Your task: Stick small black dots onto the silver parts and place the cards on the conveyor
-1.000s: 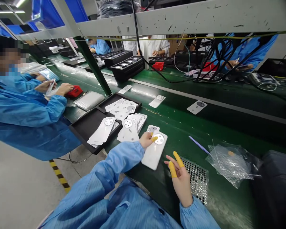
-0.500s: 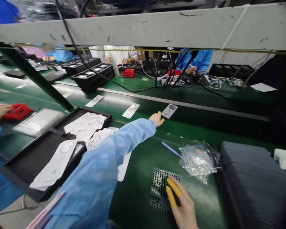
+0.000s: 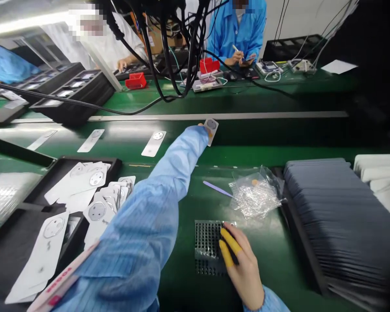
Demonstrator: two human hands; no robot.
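Observation:
My left hand (image 3: 201, 125), mostly hidden behind its blue sleeve, reaches to the far side of the green bench. It grips a pale panel with a round camera cutout (image 3: 213, 126); a yellow-covered fingertip shows on the panel's face. Closer to me, my right hand (image 3: 242, 264) bends its fingers over a clear sheet of small black dots (image 3: 208, 238). Yellow finger cots cover its thumb and a finger, whose tips close on the sheet's right part. Past that hand lie a purple stick (image 3: 217, 189) and a crumpled clear plastic bag (image 3: 255, 195).
More panels (image 3: 154, 144) lie along the bench's far strip. At left, a black tray (image 3: 6, 247) holds loose panels. A black rack of dark sheets (image 3: 331, 216) stands at right. Black cables (image 3: 169, 52) hang overhead. Co-workers sit opposite, one in a blue coat (image 3: 237, 34).
My left hand, empty before, has reached the panel and taken hold of it. My right hand stays at the dotted sheet. The view has shifted to the right.

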